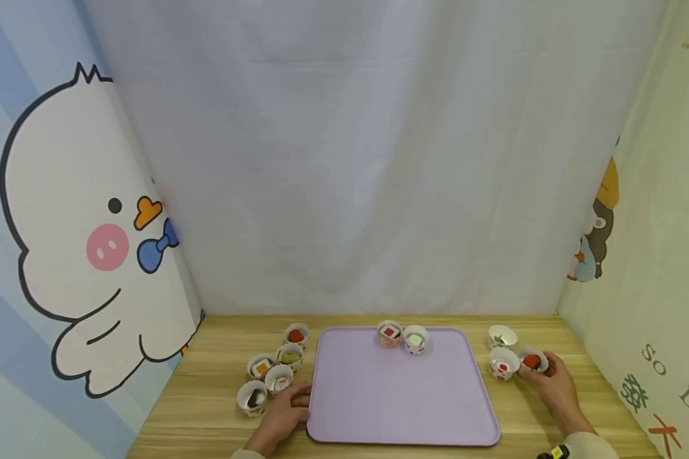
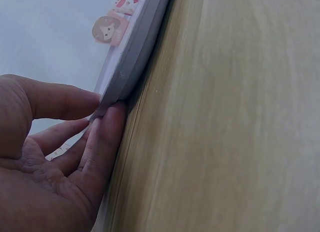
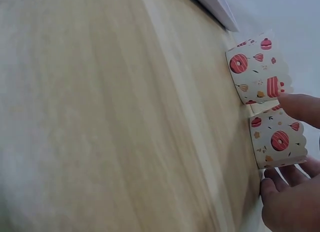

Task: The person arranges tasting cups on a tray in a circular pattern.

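A person's left hand [image 1: 284, 411] pinches the left edge of a lilac tray [image 1: 402, 401] lying to its right, thumb on the rim; five small cups [image 1: 251, 410] stand beyond and left of that hand. The right hand [image 1: 558, 386] grips a patterned cup [image 3: 278, 137] with red contents between thumb and fingers, with two neighbouring cups [image 1: 503, 375] to its left. Ahead of both hands, two more cups [image 1: 389, 342] stand at the tray's far edge.

I see a wood-grain counter [image 1: 201, 382] bearing a lilac tray [image 1: 402, 395] across its middle, five small cups [image 1: 279, 382] toward its left edge, three patterned cups [image 1: 504, 368] toward its right.
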### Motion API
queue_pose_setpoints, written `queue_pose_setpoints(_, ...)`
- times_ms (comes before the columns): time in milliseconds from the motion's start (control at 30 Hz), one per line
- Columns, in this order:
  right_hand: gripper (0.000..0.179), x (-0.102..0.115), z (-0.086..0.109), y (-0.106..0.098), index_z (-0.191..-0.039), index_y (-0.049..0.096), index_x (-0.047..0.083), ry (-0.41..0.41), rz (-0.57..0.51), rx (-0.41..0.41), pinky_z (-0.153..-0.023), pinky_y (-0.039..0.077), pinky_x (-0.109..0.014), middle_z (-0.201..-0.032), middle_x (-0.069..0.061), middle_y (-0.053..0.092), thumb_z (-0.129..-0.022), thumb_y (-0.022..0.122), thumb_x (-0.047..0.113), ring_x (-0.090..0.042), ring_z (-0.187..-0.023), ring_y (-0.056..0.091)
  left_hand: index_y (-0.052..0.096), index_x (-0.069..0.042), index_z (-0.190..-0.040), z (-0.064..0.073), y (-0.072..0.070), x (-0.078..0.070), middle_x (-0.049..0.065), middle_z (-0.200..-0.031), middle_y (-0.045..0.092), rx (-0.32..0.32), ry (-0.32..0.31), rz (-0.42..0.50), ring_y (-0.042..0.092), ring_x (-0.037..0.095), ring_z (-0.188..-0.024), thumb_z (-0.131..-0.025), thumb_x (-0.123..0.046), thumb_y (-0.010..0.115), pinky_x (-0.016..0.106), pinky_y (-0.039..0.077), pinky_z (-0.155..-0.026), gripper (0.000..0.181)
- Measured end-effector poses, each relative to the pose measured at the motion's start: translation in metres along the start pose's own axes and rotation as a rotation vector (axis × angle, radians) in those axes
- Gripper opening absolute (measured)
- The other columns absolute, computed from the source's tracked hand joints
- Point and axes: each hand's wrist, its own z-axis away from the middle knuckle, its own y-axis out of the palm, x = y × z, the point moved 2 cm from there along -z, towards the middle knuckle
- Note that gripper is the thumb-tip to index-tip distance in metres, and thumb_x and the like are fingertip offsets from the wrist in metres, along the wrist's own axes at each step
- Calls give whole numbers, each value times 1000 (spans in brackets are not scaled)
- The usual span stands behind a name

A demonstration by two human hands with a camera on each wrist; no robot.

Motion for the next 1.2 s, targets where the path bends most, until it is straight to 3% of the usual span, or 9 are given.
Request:
queue_pose_setpoints(167, 86, 2, -2, 2, -151, 21, -6, -14, 56, -26, -83, 33, -12, -149, -32, 37, -88, 71, 24, -35, -132, 38, 43, 8, -142, -1, 0, 0, 27, -130, 55, -1, -5, -9, 63, 18, -96, -75, 11, 58, 37, 58, -69, 69)
queue_pose_setpoints(333, 77, 3, -4, 2, -145, 32, -6, -40, 105, -72, -94, 37, -30, -143, -31, 43, -86, 73, 22, -37, -127, 43, 43, 7, -142, -3, -1, -1, 27, -130, 55, -10, -12, -20, 63, 19, -96, -75, 11, 58, 38, 59, -69, 68)
queue_pose_setpoints(533, 78, 3, -8, 5, -146, 29, -9, -62, 125, -107, -109, 33, -55, -143, -36, 39, -85, 71, 17, -47, -129, 40, 43, 7, -142, -1, 0, -4, 26, -130, 54, -11, -9, -14, 61, 18, -95, -75, 11, 58, 37, 58, -69, 68)
queue_pose_setpoints(900, 74, 4, -7, 6, -143, 35, -9, -45, 133, -153, -110, 32, -57, -142, -36, 40, -85, 72, 19, -48, -130, 40, 45, 6, -141, 0, -1, -1, 26, -131, 54, -31, -6, -26, 60, 18, -97, -75, 12, 58, 38, 58, -69, 68)
queue_pose_setpoints(1200, 76, 7, 2, 2, -144, 37, -6, -35, 117, -163, -105, 37, -50, -142, -34, 44, -84, 75, 23, -43, -128, 44, 44, 8, -141, -1, -1, 0, 26, -130, 55, -22, -8, -34, 62, 19, -98, -76, 12, 58, 38, 59, -70, 67)
